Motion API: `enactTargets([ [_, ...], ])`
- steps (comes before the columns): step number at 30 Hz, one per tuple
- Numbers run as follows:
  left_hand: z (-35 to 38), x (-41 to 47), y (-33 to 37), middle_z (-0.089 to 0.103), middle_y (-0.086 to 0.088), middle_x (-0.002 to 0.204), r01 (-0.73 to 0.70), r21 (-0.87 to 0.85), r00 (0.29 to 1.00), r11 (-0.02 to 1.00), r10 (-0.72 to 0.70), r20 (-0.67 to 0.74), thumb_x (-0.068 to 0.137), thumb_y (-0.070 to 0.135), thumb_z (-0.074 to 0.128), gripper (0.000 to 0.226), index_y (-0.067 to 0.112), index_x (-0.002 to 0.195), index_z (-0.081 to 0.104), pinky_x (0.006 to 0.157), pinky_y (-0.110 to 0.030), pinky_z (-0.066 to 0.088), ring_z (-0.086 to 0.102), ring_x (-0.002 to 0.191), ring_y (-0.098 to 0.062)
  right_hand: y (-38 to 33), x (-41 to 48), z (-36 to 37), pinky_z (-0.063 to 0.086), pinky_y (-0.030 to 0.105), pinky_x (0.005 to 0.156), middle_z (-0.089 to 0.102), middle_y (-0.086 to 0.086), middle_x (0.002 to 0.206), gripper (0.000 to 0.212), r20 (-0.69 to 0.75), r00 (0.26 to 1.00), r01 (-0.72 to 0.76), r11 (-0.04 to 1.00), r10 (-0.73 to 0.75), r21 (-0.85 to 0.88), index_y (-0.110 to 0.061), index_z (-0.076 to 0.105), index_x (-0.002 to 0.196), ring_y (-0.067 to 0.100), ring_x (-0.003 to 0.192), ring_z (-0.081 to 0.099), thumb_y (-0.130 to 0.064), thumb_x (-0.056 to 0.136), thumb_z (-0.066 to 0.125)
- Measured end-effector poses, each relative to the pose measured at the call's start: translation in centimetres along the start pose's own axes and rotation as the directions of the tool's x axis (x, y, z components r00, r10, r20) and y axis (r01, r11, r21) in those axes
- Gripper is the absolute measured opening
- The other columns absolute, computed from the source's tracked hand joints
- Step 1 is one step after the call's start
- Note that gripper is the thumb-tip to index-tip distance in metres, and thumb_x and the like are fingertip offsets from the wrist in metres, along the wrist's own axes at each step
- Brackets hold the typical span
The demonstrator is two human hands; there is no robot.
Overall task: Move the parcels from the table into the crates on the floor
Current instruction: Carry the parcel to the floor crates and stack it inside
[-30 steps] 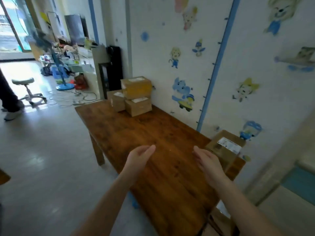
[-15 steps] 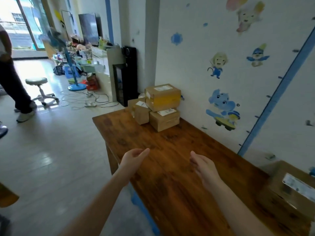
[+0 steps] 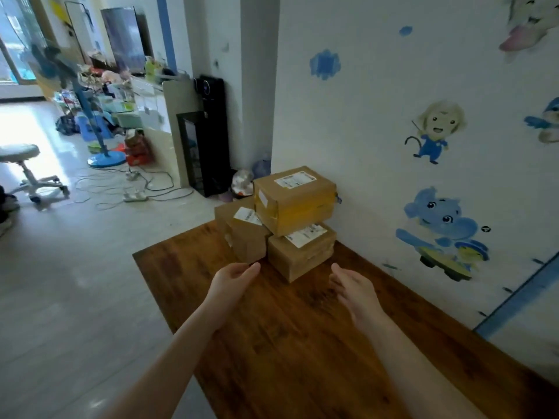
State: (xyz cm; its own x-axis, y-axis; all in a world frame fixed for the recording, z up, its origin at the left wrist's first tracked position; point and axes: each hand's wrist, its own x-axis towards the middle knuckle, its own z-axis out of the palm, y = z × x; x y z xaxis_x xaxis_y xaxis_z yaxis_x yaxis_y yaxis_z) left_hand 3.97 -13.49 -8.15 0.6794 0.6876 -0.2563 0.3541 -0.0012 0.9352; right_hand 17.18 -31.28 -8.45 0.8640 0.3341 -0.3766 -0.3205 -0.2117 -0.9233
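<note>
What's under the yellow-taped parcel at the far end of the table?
Another brown parcel with a white label, resting on the table. The yellow-taped parcel covers the rear of its top; anything behind it is hidden.

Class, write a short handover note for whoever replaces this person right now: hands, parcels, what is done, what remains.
Left hand: open, empty, fingertips close to the left parcel.
Right hand: open, empty, over the table before the lower parcel.
Parcels: three at the table's far end by the wall; the taped parcel sits on the lower one.
Done: none gripped; crates out of view.
Left: carry all three to the crates.
</note>
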Motion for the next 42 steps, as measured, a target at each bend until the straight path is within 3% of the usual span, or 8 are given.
enactTargets([
  [4,-0.6,6.3,0.8,0.063,0.001,0.104,0.019,0.004,0.999,1.000,-0.019,0.039,0.089,0.041,0.061,0.045,0.011,0.122,0.060,0.088,-0.036,0.053,0.061,0.097,-0.016,-1.4,3.8,2.5,0.041,0.034,0.094,0.061,0.004,0.109,0.017,-0.059,0.998,0.006,1.000,-0.006,-0.010,-0.021,0.059,0.092,0.020,0.105,0.055,-0.038,0.092,0.058],
  [8,-1.6,13.2,1.5,0.059,0.010,0.091,-0.047,0.046,0.992,0.998,0.042,0.116,0.090,0.039,0.059,0.042,0.009,0.119,0.060,0.063,-0.017,0.046,0.056,0.082,-0.003,-2.7,7.5,5.6,0.040,0.039,0.099,0.060,0.009,0.112,0.024,-0.151,0.989,-0.004,1.000,0.004,0.000,-0.015,0.061,0.096,0.023,0.102,0.056,-0.037,0.093,0.056],
  [11,-2.7,18.8,2.1,0.064,-0.001,0.110,-0.108,0.116,0.979,0.987,0.085,0.183,0.092,0.041,0.057,0.042,0.011,0.120,0.061,0.069,-0.020,0.045,0.057,0.089,-0.008,-3.9,9.9,8.5,0.035,0.044,0.107,0.059,0.006,0.111,0.016,-0.224,0.973,-0.034,0.998,0.045,0.051,-0.023,0.058,0.087,0.021,0.109,0.052,-0.039,0.092,0.057],
  [17,-3.2,27.8,4.3,0.056,-0.001,0.108,-0.144,0.171,0.953,0.975,0.090,0.289,0.095,0.039,0.052,0.036,0.009,0.113,0.058,0.080,-0.029,0.036,0.051,0.093,-0.012,-5.0,14.1,13.6,0.035,0.043,0.109,0.051,0.008,0.134,0.036,-0.333,0.934,-0.096,0.989,0.129,0.113,-0.014,0.054,0.118,0.023,0.120,0.048,-0.039,0.093,0.056],
  [23,-1.9,35.0,5.9,0.048,-0.025,0.132,-0.113,0.102,0.950,0.988,0.077,0.303,0.084,0.052,0.061,0.076,0.001,0.136,0.042,0.090,-0.045,0.047,0.053,0.109,-0.031,-7.3,17.8,16.7,0.037,0.042,0.107,0.047,0.009,0.139,0.054,-0.373,0.916,-0.116,0.988,0.147,0.105,-0.008,0.044,0.137,0.025,0.125,0.046,-0.040,0.095,0.051],
  [26,-0.9,36.4,7.0,0.041,-0.009,0.145,-0.105,0.042,0.945,0.994,0.087,0.315,0.083,0.051,0.063,0.083,0.008,0.145,0.029,0.104,-0.047,0.041,0.043,0.128,-0.028,-8.4,19.4,17.8,0.034,0.042,0.110,0.038,0.005,0.146,0.059,-0.353,0.921,-0.132,0.984,0.166,0.118,-0.011,0.033,0.145,0.025,0.132,0.040,-0.042,0.097,0.046],
  [32,0.6,38.2,7.7,0.045,-0.012,0.141,-0.112,0.061,0.938,0.992,0.086,0.337,0.085,0.051,0.061,0.078,0.006,0.142,0.032,0.102,-0.046,0.043,0.046,0.126,-0.030,-9.3,21.5,19.1,0.028,0.042,0.110,0.029,0.002,0.153,0.059,-0.303,0.931,-0.139,0.966,0.203,0.219,-0.020,0.021,0.150,0.026,0.139,0.031,-0.043,0.099,0.040],
  [42,0.7,37.8,6.5,0.050,-0.006,0.126,-0.093,0.111,0.936,0.989,0.048,0.350,0.080,0.047,0.070,0.076,0.006,0.134,0.037,0.096,-0.042,0.047,0.051,0.114,-0.026,-7.8,21.3,18.5,0.037,0.043,0.108,0.052,0.006,0.137,0.067,-0.378,0.901,-0.118,0.960,0.212,0.255,-0.011,0.043,0.139,0.025,0.124,0.048,-0.040,0.084,0.068],
])
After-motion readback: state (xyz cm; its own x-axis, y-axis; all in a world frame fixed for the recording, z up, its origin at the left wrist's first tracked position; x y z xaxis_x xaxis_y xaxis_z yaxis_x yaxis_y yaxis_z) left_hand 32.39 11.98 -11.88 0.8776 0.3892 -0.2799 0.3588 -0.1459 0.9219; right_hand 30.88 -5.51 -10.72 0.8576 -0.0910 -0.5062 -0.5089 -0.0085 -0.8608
